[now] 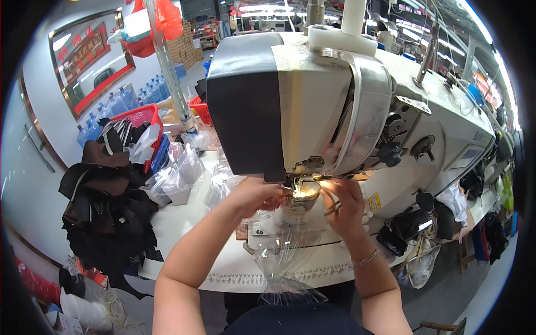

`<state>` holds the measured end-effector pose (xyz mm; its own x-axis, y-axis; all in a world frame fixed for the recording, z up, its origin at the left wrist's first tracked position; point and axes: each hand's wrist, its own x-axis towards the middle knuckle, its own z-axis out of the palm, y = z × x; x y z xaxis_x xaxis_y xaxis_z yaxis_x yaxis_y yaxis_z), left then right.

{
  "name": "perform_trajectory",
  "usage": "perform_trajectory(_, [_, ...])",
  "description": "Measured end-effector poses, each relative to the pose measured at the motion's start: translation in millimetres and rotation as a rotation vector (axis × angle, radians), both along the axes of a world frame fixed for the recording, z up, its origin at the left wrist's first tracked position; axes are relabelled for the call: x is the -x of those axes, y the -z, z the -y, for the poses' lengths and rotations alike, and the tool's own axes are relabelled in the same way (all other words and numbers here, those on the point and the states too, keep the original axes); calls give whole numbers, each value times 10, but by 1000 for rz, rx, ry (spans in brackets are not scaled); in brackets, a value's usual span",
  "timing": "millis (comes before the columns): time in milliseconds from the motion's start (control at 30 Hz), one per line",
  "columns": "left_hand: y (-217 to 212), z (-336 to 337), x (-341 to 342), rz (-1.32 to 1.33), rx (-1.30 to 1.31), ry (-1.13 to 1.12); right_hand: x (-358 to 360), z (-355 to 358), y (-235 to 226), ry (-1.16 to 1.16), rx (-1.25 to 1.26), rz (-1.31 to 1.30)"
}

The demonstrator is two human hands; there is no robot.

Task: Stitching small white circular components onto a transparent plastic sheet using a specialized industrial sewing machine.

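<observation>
A large white and dark-grey sewing machine (245, 106) stands in front of me. Both my hands are beneath its head, one on each side of the lit needle area (306, 191). My left hand (258, 196) is closed, its fingertips pinched close to the needle from the left; what lies between them is too small to tell. On the other side, my right hand (343, 205) is closed too, thumb and fingertips together beside the lit metal, and their content is hidden. Clear plastic sheeting (282, 262) hangs over the table's front edge between my forearms.
Dark cut material (111, 206) is heaped at the left, beside a red basket (153, 120) and clear plastic bags (181, 173). A ruler strip (234, 277) runs along the white table's front edge. Black items and cords (410, 231) lie at the right.
</observation>
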<state>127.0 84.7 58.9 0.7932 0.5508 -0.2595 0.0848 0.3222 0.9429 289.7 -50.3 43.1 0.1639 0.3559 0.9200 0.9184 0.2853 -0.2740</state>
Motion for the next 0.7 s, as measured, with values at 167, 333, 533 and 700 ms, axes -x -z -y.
perform_trajectory(167, [43, 96, 31, 73, 169, -39, 389, 246, 226, -462, 545, -652])
perform_trajectory(333, [8, 63, 14, -26, -42, -71, 509, 227, 135, -699, 634, -903])
perform_trajectory(533, [-33, -78, -14, 11, 116, 95, 522, 194, 172, -716, 692, -957])
perform_trajectory(700, [89, -8, -10, 117, 246, 4, 523, 181, 222, -708, 685, -961])
